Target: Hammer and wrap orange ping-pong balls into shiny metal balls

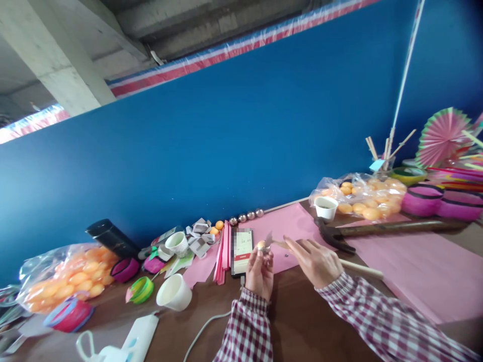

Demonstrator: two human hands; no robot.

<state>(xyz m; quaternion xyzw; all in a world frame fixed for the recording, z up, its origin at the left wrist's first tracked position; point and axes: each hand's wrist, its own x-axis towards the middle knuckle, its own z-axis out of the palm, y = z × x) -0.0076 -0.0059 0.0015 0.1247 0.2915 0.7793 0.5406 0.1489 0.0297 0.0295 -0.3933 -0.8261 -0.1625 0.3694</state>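
My left hand holds a small orange ball with something silvery around it, pinched upright between the fingertips. Just right of the ball, my right hand grips a thin wooden-handled tool whose pointed grey blade is close to the ball; whether they touch is unclear. The handle's far end extends beyond my right wrist. Behind my left hand lies a phone with its screen lit. Pink paper is spread behind both hands.
A hammer lies at right, near a white cup and bagged orange balls. Silvery balls line the blue wall. At left are an empty-looking cup, a power strip and another bag of balls.
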